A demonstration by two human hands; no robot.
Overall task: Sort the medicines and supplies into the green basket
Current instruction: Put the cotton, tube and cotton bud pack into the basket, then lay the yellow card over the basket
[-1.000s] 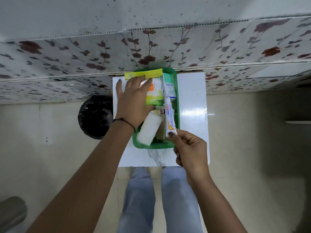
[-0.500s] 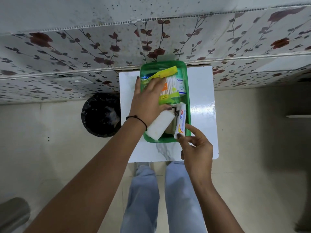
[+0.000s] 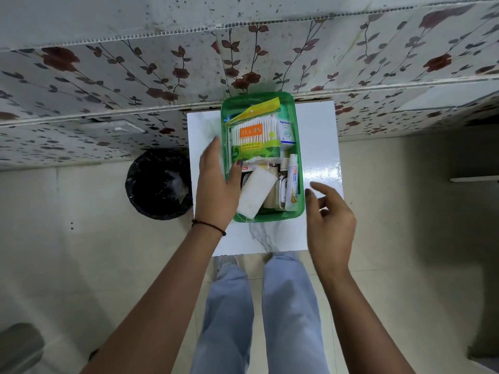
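Observation:
The green basket (image 3: 299, 130) stands on a small white table (image 3: 318, 147) against the wall. A pack of cotton swabs (image 3: 255, 137) lies on top inside it, with a small white and blue box (image 3: 285, 130) to its right. Below them lie a white gauze roll (image 3: 255, 191) and a white tube (image 3: 292, 182) along the right wall. My left hand (image 3: 216, 184) is at the basket's left rim, its thumb over the edge. My right hand (image 3: 330, 220) hovers just right of the basket's near corner, fingers spread and empty.
A black-lined waste bin (image 3: 159, 183) stands on the floor left of the table. A floral-patterned wall (image 3: 162, 76) runs behind the table. My legs in light jeans (image 3: 259, 306) are below the table's near edge. A grey object (image 3: 19, 346) sits at the bottom left.
My left hand has come off the cotton swab pack and moved to the basket's left rim. My right hand has let go of the white tube, which now lies in the basket, and drawn back right.

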